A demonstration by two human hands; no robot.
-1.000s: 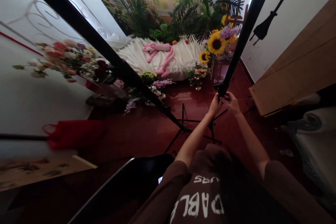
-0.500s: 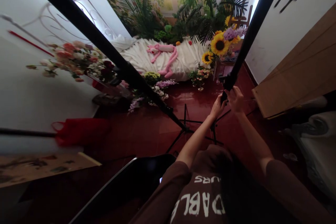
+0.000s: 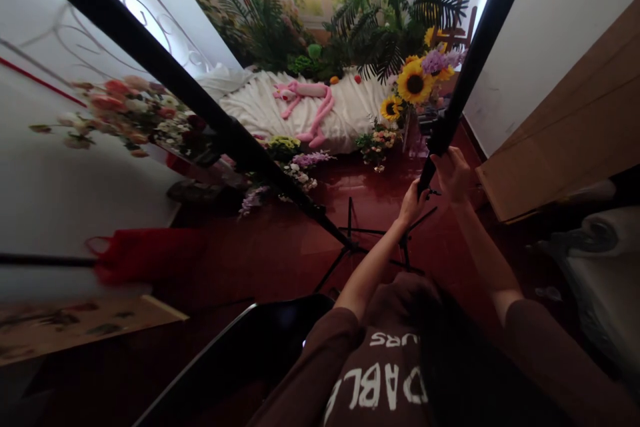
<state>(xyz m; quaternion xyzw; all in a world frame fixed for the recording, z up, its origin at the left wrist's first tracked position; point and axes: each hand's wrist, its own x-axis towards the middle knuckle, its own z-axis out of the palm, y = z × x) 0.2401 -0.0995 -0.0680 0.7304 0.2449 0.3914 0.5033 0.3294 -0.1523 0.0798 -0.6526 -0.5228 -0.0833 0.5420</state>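
Note:
A black light stand (image 3: 467,80) rises at a slant on the right, with a clamp collar (image 3: 439,137) partway along its pole. My left hand (image 3: 412,204) is wrapped around the pole just below that collar. Beside the collar, on the pole's right, is my right hand (image 3: 454,177); its thumb points at the pole and its fingers are apart. Whether the thumb touches the collar, I cannot tell. A small knob (image 3: 433,193) sticks out near my left hand. The stand's legs spread over the dark red floor.
A second black pole (image 3: 165,80) crosses the left side, its tripod legs (image 3: 351,240) close by. Behind lie a pink plush toy (image 3: 310,103) on white cloth, sunflowers (image 3: 416,80) and palm leaves. A brown board (image 3: 565,120) leans at right; a red bag (image 3: 145,253) is at left.
My right hand has moved up slightly and its fingers have loosened from the pole near the collar. My left hand stays around the pole. The view has shifted a little.

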